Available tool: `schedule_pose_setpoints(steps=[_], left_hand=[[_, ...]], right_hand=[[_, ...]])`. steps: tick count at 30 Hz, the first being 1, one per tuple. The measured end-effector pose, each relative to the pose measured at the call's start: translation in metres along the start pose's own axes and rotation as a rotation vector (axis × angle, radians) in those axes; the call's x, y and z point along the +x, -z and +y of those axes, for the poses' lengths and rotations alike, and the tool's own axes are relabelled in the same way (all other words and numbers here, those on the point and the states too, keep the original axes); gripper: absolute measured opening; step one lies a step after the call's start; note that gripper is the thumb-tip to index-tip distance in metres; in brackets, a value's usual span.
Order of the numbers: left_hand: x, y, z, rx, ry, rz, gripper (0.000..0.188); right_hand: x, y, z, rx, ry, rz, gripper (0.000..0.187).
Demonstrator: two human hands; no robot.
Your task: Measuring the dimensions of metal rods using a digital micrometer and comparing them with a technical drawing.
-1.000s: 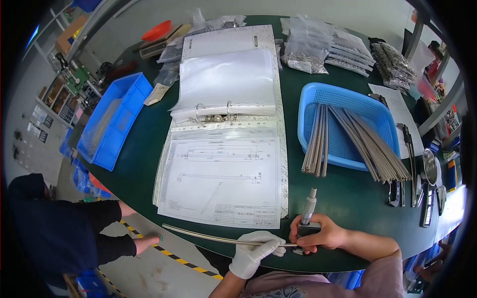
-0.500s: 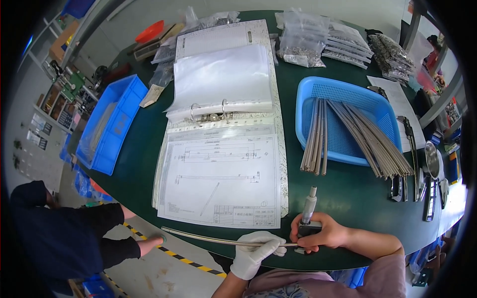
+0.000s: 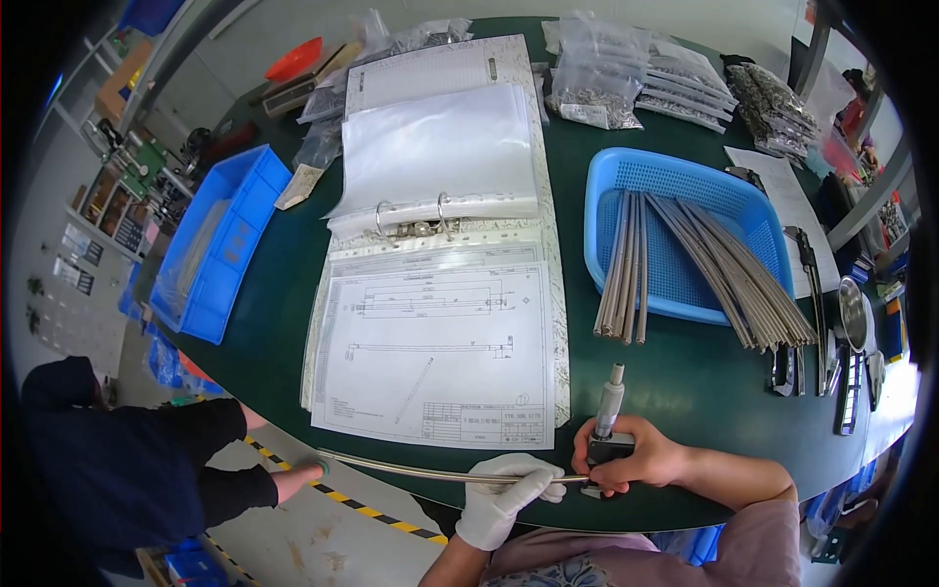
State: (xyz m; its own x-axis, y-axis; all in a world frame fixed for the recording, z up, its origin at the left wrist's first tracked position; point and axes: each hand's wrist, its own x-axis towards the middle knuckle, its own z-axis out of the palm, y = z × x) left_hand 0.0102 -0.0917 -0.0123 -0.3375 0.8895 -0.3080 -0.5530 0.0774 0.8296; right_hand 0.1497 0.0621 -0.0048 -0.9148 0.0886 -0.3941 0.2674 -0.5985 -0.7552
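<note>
In a white glove, my left hand [image 3: 504, 499] is closed around a long thin metal rod [image 3: 411, 473] near its right end. The rod reaches out to the left along the table's near edge. My bare right hand [image 3: 641, 455] grips a micrometer [image 3: 608, 411], its silver thimble pointing up and its dark frame partly covered by my fingers. The rod's right end meets the micrometer's lower part; whether the jaws touch it is hidden. Just beyond my hands lies an open ring binder with a technical drawing [image 3: 430, 342].
A light blue mesh basket [image 3: 611, 171] at the right holds two bundles of similar rods. Calipers [image 3: 807, 259] lie beside it. Bags of small metal parts [image 3: 597, 93] stand at the back. A blue bin [image 3: 220, 284] sits left; beyond it stands another person [image 3: 127, 460].
The micrometer's lower end has shifted slightly at the rod's right end, under my right fingers. My left hand and the rod stay almost in place.
</note>
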Motion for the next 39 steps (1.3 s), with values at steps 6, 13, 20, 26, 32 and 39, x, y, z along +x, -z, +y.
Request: schedule_pose_setpoints(steps=[6, 13, 20, 26, 32, 39], left_hand=[[-0.002, 0.0, 0.001, -0.008, 0.01, 0.007, 0.01], [-0.028, 0.023, 0.027, 0.277, -0.266, 0.202, 0.022], [-0.097, 0.082, 0.012, 1.045, -0.518, 0.192, 0.019], [-0.101, 0.064, 0.019, 1.464, -0.228, -0.265, 0.022], [-0.094, 0.062, 0.028, 1.416, -0.08, -0.35, 0.025], [-0.112, 0.057, 0.081, 0.843, 0.042, 0.127, 0.012]], right_hand=[[0.0, -0.002, 0.002, 0.011, -0.027, 0.025, 0.024], [0.0, 0.001, -0.001, 0.006, -0.024, 0.016, 0.021], [-0.002, -0.005, -0.006, -0.041, -0.042, -0.014, 0.016], [-0.003, -0.002, -0.003, 0.087, 0.018, -0.045, 0.017], [-0.003, 0.002, 0.002, 0.051, 0.032, -0.055, 0.015], [-0.004, 0.002, 0.002, 0.053, 0.02, -0.031, 0.014]])
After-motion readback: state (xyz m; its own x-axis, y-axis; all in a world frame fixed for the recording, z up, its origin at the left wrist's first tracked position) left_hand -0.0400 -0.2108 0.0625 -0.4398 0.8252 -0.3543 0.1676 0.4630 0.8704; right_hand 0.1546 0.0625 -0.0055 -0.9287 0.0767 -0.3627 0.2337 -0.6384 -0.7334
